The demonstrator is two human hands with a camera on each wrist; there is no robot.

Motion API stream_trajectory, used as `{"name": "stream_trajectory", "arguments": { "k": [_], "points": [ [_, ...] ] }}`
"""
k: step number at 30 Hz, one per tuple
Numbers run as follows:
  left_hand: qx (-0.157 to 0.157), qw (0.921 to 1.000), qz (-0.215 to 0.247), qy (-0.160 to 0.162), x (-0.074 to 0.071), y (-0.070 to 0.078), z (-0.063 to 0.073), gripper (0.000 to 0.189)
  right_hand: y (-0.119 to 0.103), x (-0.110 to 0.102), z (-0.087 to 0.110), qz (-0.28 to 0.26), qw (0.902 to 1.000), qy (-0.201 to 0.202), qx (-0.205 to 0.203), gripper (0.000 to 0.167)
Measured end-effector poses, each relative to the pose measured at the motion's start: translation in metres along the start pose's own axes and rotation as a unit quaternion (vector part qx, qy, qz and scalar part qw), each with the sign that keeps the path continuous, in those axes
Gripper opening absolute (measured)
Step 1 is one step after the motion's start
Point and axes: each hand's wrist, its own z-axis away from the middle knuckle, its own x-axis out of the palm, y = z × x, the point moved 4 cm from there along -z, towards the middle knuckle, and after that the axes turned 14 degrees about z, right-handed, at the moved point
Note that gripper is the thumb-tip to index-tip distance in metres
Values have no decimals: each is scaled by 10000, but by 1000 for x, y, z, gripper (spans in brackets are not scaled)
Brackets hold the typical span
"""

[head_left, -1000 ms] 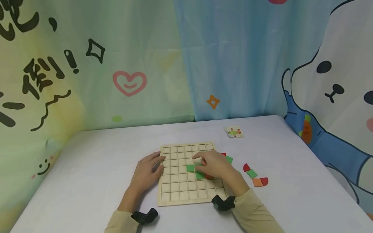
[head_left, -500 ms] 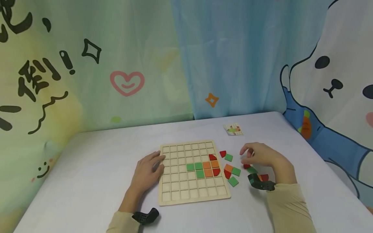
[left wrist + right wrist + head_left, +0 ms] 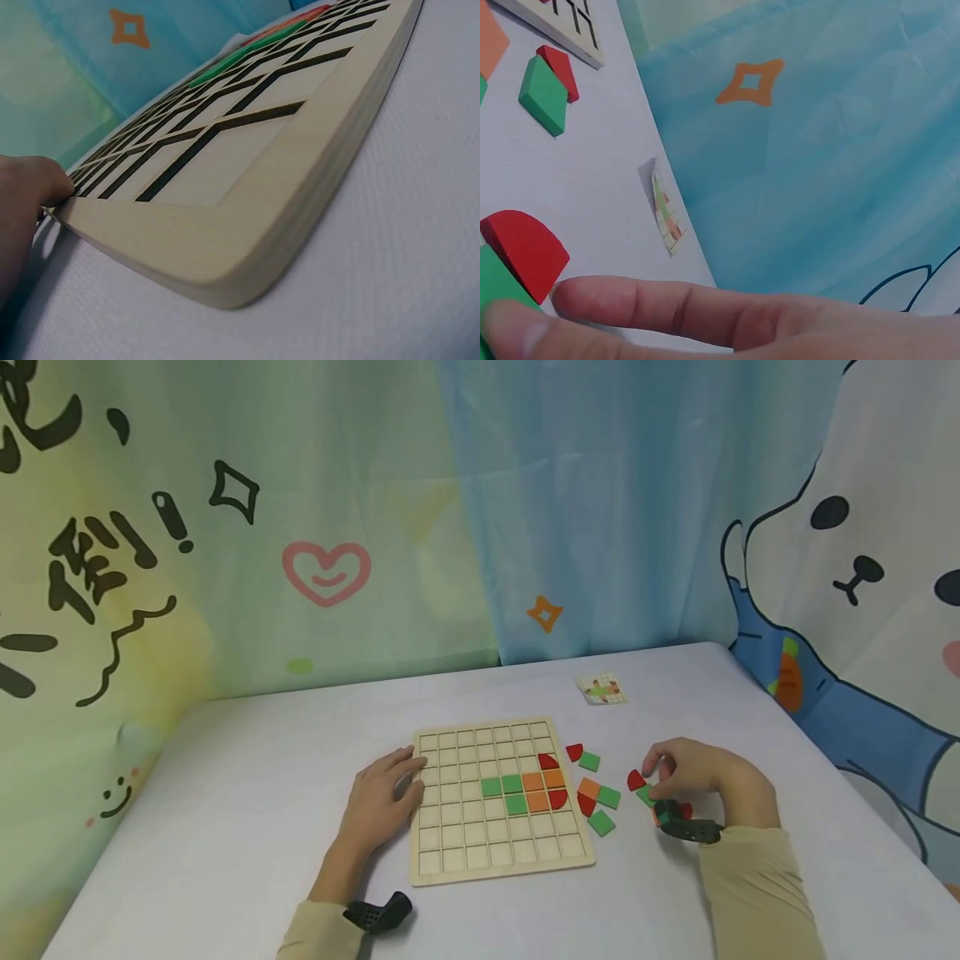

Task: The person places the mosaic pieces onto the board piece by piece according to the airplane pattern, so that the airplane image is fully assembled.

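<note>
A wooden grid board (image 3: pixel 457 852) lies on the white table, with several green, orange and red tiles set in its cells. My left hand (image 3: pixel 386 793) rests at the board's left edge, fingertips on the rim; in the left wrist view a digit (image 3: pixel 45 180) touches the edge. My right hand (image 3: pixel 693 772) is over loose tiles to the right of the board. In the right wrist view its thumb (image 3: pixel 517 330) lies over a green square tile (image 3: pixel 499 277), and the straight index finger reaches beside a red quarter-round tile (image 3: pixel 529 251). The tiles lie flat; more are partly hidden under the hand.
Loose green, orange and red tiles, such as a green square (image 3: pixel 602 822), lie just right of the board. A small pattern card (image 3: pixel 602 689) sits near the table's back edge. A printed curtain (image 3: pixel 375 635) hangs behind the table.
My right hand has left the board and moved right to the loose tiles, then lowered onto them. Its leaving uncovered the orange and red tiles on the board. The left hand stays at the edge.
</note>
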Motion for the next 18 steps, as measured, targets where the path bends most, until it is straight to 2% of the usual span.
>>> {"name": "stream_trajectory", "arguments": {
  "k": [18],
  "points": [
    [-50,10000,11,-10,-1,2,1,35,3,4,-8,-152,9999,43,60,31]
  ]
}}
